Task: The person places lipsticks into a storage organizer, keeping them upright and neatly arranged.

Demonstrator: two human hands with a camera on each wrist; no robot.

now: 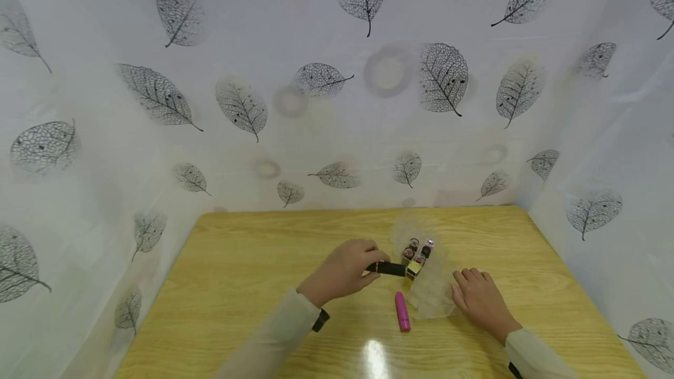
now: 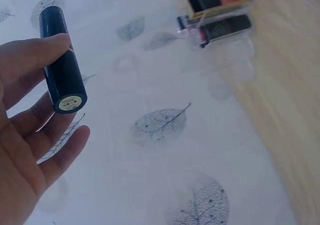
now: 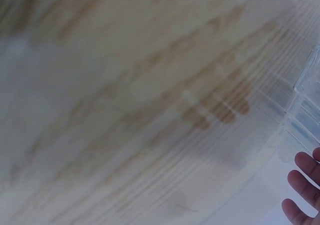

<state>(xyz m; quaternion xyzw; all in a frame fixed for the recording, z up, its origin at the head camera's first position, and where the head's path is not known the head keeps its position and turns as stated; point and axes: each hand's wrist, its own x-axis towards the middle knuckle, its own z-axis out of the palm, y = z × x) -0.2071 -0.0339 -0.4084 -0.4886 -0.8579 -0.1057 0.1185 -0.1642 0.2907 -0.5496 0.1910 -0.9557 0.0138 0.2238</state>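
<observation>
A black lipstick tube (image 1: 389, 269) is pinched between the thumb and fingers of my left hand (image 1: 343, 269), beside the left side of a clear plastic organizer (image 1: 434, 297). In the left wrist view the tube (image 2: 64, 72) shows a pale label on its end. Several lipsticks stand in the organizer, one with a gold case (image 1: 413, 268). My right hand (image 1: 481, 300) is at the organizer's right edge, holding nothing; whether it touches the edge I cannot tell. In the right wrist view, its fingers (image 3: 304, 185) are apart near the clear compartments.
A pink tube (image 1: 402, 312) lies on the wooden table (image 1: 253, 274) in front of the organizer. White sheeting (image 1: 337, 127) with a dark leaf print surrounds the table's back and sides.
</observation>
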